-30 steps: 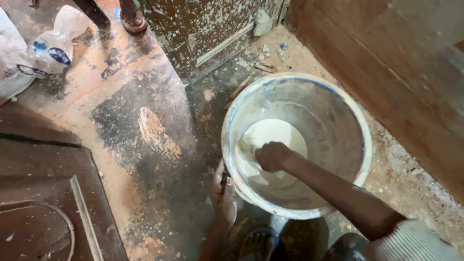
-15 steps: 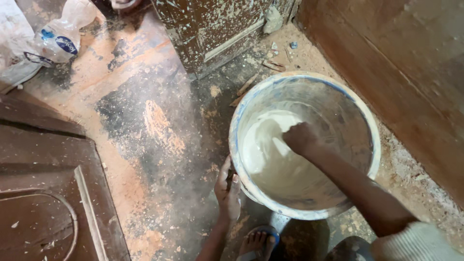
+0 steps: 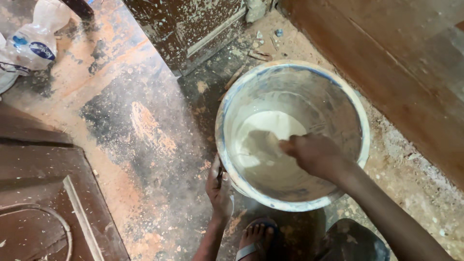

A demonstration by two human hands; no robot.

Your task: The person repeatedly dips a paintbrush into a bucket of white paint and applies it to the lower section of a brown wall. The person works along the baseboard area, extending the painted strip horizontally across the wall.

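A round white bucket (image 3: 223, 121) with a blue-smeared rim stands on the dusty floor, tilted a little toward me. White paste (image 3: 278, 123) lies at its bottom. My right hand (image 3: 316, 155) reaches down inside the bucket, its fingers closed on a flat paste-coated tool (image 3: 258, 144) that rests in the paste. My left hand (image 3: 220, 188) grips the bucket's outer wall at its near left side.
My foot in a sandal (image 3: 255, 238) rests just below the bucket. A dark carved wooden door panel (image 3: 43, 193) lies at the left, a paint-splattered door (image 3: 193, 24) stands at the top and a brown wooden board (image 3: 411, 72) at the right. A plastic bag (image 3: 34, 43) lies top left.
My right hand has swept around inside the bucket, from the left of the paste to the far side and back toward the middle. My left hand now shows on the bucket's wall.
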